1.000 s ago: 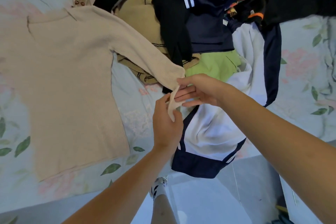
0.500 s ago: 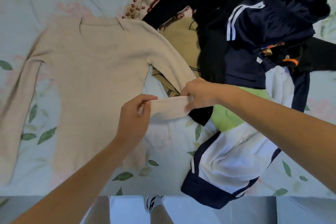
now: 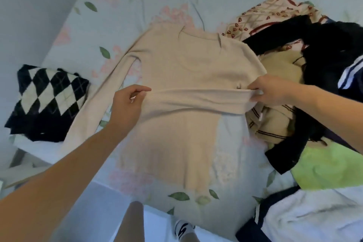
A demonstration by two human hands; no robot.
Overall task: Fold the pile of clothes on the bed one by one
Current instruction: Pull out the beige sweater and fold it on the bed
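- Where half a second ago the cuff sat just beside the sweater's side seam, left hand (image 3: 125,102) fingers now pinch that cuff over the middle of the chest; thumb and forefinger pressed together on the rib knit.
- Right hand (image 3: 275,92): fingers curled, gripping the sleeve (image 3: 196,100) near the shoulder fold at the body's right edge.
- Sleeve: drawn taut and level between both hands, now laid across the front instead of trailing toward the pile. Judgement: first sleeve fold nearly set; second sleeve (image 3: 102,100) not yet folded.
- Beige sweater (image 3: 172,143): lies flat, face up, on the bed, neckline away from the person; fine ribbed knit, soft, limp, long narrow body.
- Bedsheet (image 3: 121,10): pale, printed with green leaves and pink blossoms, lightly creased.
- Argyle garment (image 3: 49,100): black-and-cream diamonds, folded into a block, left of the sweater, touching its free sleeve.
- Unfolded pile (image 3: 314,65): right of the sweater; black, navy with white stripes, cream heart print, tan striped knit, lime green, white fleece, all tangled.
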